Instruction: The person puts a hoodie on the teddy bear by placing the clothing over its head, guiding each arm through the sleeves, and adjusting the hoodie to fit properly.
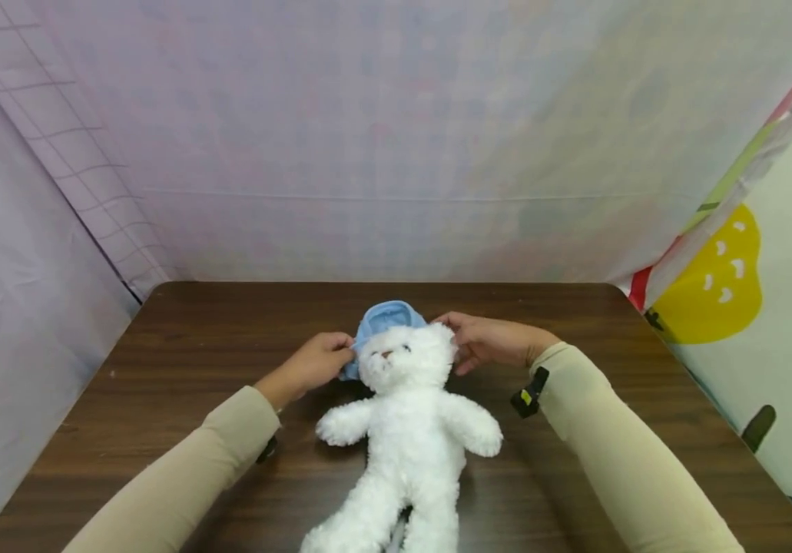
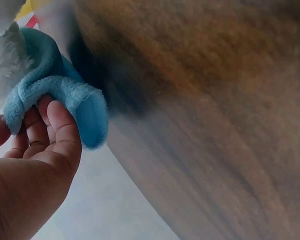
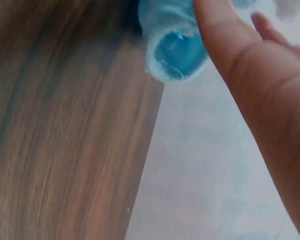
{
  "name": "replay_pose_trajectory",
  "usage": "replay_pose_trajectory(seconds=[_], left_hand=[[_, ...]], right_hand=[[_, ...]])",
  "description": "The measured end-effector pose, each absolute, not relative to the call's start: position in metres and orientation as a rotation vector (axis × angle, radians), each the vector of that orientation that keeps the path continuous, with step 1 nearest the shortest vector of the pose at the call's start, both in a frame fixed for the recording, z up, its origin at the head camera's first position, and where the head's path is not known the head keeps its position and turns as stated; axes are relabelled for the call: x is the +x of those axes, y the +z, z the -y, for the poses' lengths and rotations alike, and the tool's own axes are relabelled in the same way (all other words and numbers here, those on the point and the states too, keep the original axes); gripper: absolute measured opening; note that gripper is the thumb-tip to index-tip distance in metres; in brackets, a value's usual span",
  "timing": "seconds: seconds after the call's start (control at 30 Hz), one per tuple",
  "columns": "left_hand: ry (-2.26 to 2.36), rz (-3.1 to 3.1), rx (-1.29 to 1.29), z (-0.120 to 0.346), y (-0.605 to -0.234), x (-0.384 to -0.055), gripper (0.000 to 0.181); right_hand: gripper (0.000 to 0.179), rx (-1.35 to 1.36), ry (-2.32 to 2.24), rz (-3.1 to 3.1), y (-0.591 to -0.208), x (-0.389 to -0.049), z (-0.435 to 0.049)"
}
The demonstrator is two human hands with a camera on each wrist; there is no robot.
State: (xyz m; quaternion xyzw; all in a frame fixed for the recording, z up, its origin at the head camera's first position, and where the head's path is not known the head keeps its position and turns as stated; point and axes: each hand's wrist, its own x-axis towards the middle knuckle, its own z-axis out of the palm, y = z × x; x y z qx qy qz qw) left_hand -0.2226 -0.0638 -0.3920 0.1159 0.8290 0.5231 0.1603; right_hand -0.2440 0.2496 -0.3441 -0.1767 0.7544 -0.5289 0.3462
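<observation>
A white plush teddy bear (image 1: pixel 409 430) lies face up on the brown table (image 1: pixel 181 361). Behind its head is a light-blue fleece toy garment (image 1: pixel 387 313) with short tube-like sleeves. On the bear's left side in the head view, my left hand (image 1: pixel 323 357) pinches the edge of the garment. The left wrist view shows the fleece (image 2: pixel 55 90) between thumb and fingers. My right hand (image 1: pixel 488 338) curls in beside the bear's head, at the opposite side of the garment. One finger lies against a blue sleeve (image 3: pixel 180 52) in the right wrist view; its tip is cropped.
A pale patterned cloth (image 1: pixel 382 153) hangs along the table's far edge. Another cloth (image 1: pixel 15 330) hangs at the left. To the right stands a light wall with a yellow shape (image 1: pixel 720 284). Both sleeved forearms reach in from the near side.
</observation>
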Motion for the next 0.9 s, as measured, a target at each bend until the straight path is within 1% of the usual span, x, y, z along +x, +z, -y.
replay_pose_trajectory(seconds=[0.07, 0.13, 0.4, 0.63, 0.83, 0.9], left_hand=[[1.527, -2.351, 0.321, 0.062, -0.392, -0.222, 0.019], [1.555, -2.332, 0.311, 0.061, -0.392, -0.221, 0.019], [1.632, -2.292, 0.297, 0.057, -0.385, -0.216, 0.017], [1.641, -2.292, 0.331, 0.055, -0.38, -0.212, 0.017], [1.685, -2.286, 0.36, 0.051, -0.379, -0.207, 0.022], [1.68, -2.27, 0.389, 0.05, -0.378, -0.205, 0.02]], right_hand=[[0.059, -0.505, -1.302, -1.96, -0.341, -0.241, -0.252], [0.059, -0.549, -1.263, -2.011, -0.34, -0.24, -0.251], [0.038, -0.6, -1.103, -2.388, -0.339, -0.237, -0.239], [0.029, -0.501, -0.949, -2.652, -0.34, -0.224, -0.226], [0.025, -0.583, -0.804, -2.851, -0.342, -0.212, -0.214], [0.025, -0.6, -0.718, -2.937, -0.344, -0.209, -0.211]])
